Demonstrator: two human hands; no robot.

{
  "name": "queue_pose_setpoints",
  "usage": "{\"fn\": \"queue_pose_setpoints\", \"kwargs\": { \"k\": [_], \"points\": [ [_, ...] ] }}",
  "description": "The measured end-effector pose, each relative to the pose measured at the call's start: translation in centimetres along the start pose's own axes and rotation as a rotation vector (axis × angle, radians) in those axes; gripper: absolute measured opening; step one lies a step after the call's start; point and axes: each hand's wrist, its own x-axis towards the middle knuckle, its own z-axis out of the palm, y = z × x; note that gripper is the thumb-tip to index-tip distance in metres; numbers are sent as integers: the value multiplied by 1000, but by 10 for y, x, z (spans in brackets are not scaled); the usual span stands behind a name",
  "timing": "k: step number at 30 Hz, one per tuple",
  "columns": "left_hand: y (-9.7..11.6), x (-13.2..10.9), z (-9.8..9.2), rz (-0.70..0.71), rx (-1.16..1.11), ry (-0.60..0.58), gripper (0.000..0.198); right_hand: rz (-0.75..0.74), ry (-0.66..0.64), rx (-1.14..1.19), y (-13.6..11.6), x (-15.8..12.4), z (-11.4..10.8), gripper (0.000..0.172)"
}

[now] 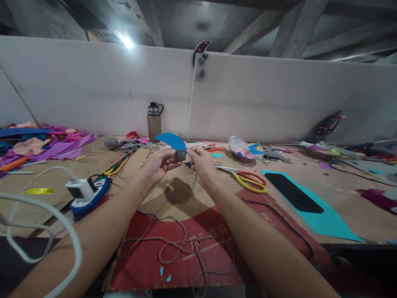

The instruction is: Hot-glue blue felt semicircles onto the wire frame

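Above the cardboard, a curved blue crescent-shaped piece (171,141) with a dark grey lower end (180,155) is held up between my hands. My left hand (161,164) grips its lower left side, with the thumb on the front and the fingers curled underneath. The thumb and fingers of my right hand (202,164) pinch the right edge of the grey end. A small dark item shows by the right fingertips, too small to name. From near there a thin brownish cord (173,218) trails down and loops over the red cardboard (145,265).
Red-and-yellow-handled scissors (249,181) lie to the right, near a black phone (294,192) on a turquoise sheet (333,223). At left are a blue power strip (89,203), a white cable (72,240) and coloured scraps (46,145). A bottle (154,124) stands behind.
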Motion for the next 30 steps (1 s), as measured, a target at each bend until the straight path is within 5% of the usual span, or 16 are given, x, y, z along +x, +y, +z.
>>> {"fn": "queue_pose_setpoints", "kwargs": {
  "k": [14,20,27,30],
  "points": [
    [-4,2,-2,-61,-28,-37,11,111,-175,197,-15,-12,1,25],
    [-11,1,1,34,120,-77,4,38,-80,18,-3,-8,3,20],
    [-14,-6,9,154,193,-204,18,-151,5,-263,1,-6,1,18],
    [-19,-4,10,192,205,-174,20,-207,2,-324,0,-8,1,19]
  ]
}}
